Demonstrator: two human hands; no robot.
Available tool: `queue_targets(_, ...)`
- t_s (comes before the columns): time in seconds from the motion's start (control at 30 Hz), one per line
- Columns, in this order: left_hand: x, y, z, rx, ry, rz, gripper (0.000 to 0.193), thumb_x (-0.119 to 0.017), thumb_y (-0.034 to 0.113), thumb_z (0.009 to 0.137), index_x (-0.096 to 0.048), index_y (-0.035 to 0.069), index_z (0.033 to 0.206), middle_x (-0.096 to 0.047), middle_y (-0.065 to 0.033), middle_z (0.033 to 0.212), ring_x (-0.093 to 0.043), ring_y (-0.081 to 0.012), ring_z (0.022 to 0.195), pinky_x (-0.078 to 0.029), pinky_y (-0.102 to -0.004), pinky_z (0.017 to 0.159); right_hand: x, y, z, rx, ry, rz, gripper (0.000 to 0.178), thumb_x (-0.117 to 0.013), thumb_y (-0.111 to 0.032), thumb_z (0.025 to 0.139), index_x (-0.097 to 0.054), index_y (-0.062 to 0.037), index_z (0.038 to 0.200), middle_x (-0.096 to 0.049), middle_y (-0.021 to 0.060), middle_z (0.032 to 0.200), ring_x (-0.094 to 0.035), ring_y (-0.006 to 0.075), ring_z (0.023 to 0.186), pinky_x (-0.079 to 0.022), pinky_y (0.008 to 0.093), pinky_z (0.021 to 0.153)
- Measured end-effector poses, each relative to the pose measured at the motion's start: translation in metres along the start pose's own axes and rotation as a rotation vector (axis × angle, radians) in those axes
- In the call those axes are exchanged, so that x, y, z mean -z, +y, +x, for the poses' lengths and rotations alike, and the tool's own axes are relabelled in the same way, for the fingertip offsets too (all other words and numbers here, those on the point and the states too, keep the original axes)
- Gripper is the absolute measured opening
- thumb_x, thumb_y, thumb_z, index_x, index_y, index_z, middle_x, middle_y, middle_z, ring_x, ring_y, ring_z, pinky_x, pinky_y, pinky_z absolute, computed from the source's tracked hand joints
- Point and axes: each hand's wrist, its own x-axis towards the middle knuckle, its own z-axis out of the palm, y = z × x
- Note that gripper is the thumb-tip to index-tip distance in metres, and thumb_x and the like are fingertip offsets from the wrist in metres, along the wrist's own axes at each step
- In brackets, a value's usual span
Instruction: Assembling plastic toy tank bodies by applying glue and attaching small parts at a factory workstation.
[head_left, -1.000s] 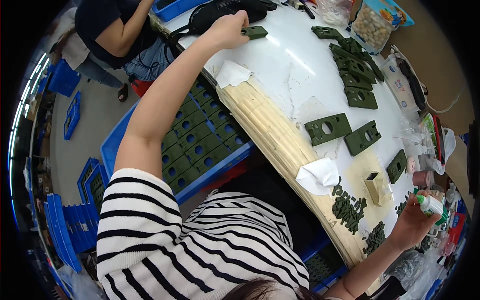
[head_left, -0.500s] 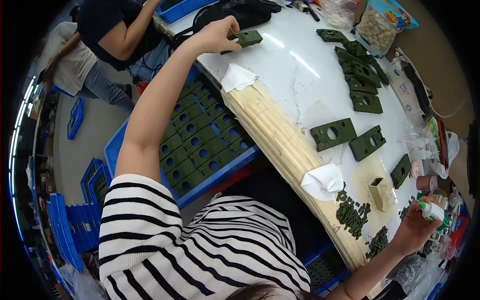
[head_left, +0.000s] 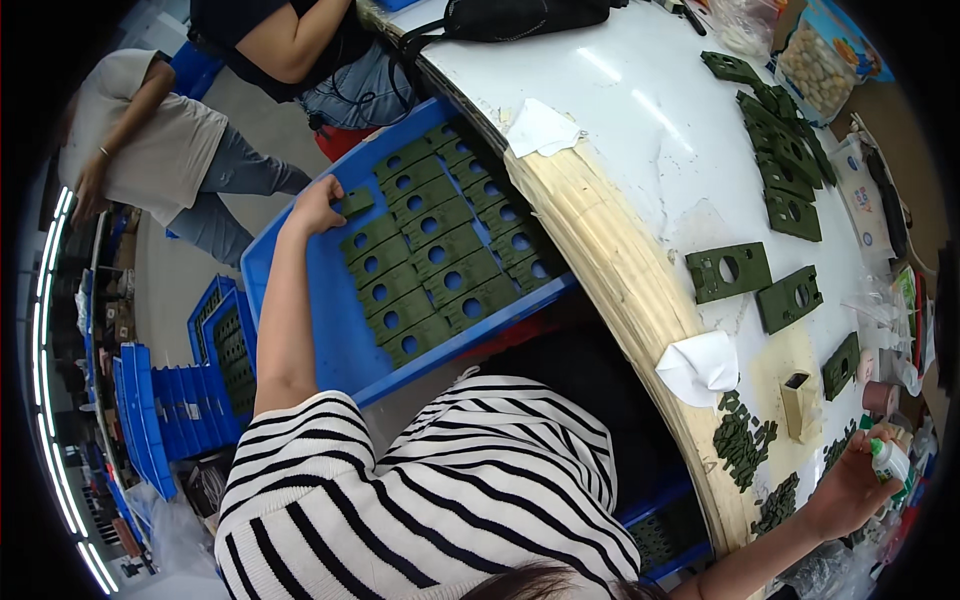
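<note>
Over the upper left part of a large blue tray (head_left: pixel 372 385), my left hand (head_left: pixel 317 206) pinches a dark green plate (head_left: pixel 356 202) by its end. Rows of similar green plates with round holes (head_left: pixel 437 254) lie flat in the tray beside it. I cannot tell whether the held plate touches the tray floor. At the table's right side, my right hand (head_left: pixel 846 490) is closed around a small white bottle with a green tip (head_left: pixel 889 461). Near that hand are piles of small dark green pieces (head_left: pixel 742 440) and an upright beige block-shaped holder (head_left: pixel 797 408).
More green plates (head_left: pixel 728 270) rest on the white table (head_left: pixel 620 200), some stacked (head_left: pixel 785 155) at its far side. White cloths (head_left: pixel 698 366) lie along the wooden edge (head_left: pixel 600 255). Two people (head_left: pixel 150 150) are beyond the tray. Blue trays (head_left: pixel 190 405) are stacked at left.
My left hand has carried a green plate from the table's far edge down into the blue tray. My right hand still grips the bottle. The view has shifted left.
</note>
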Motion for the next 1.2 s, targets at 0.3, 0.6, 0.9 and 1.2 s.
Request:
queue_targets(0.3,-0.013,0.003,-0.004,0.011,-0.106,-0.173,0.038,-0.077,0.013,0.072,-0.060,0.004,0.104,-0.064,-0.0113,0.106,-0.062,-0.0248,0.096,-0.050,-0.0357,0.085,0.002,0.001,0.002,-0.032,-0.064,0.008,0.050,-0.055,-0.037,0.095,-0.044,0.0039,0.121,-0.049,0.0140,0.113,-0.044,0.0228,0.106,-0.038,0.0354,0.091)
queue_targets(0.6,-0.025,-0.004,-0.006,-0.051,-0.056,-0.130,0.047,-0.074,0.013,0.076,-0.059,0.006,0.120,-0.062,-0.0150,0.119,-0.060,-0.0292,0.108,-0.049,-0.0376,0.093,0.000,0.002,0.002,-0.020,-0.063,0.015,0.051,-0.057,-0.036,0.094,-0.043,0.0044,0.122,-0.048,0.0152,0.114,-0.046,0.0226,0.101,-0.036,0.0369,0.093)
queue_targets(0.9,-0.023,0.004,-0.003,-0.046,-0.039,-0.060,0.047,-0.073,0.018,0.078,-0.059,0.006,0.121,-0.062,-0.0169,0.117,-0.060,-0.0298,0.107,-0.048,-0.0385,0.093,0.011,-0.001,0.001,-0.072,-0.074,0.001,0.053,-0.056,-0.037,0.095,-0.040,0.0035,0.126,-0.046,0.0156,0.119,-0.046,0.0236,0.111,-0.037,0.0379,0.100)
queue_targets(1.2,-0.028,-0.010,-0.002,-0.095,0.021,-0.016,0.045,-0.072,0.022,0.079,-0.059,0.015,0.122,-0.061,-0.0167,0.112,-0.058,-0.0304,0.106,-0.046,-0.0402,0.092,0.004,0.004,0.000,-0.022,-0.009,-0.090,0.053,-0.055,-0.036,0.095,-0.042,0.0066,0.123,-0.043,0.0151,0.115,-0.043,0.0229,0.105,-0.035,0.0347,0.093)
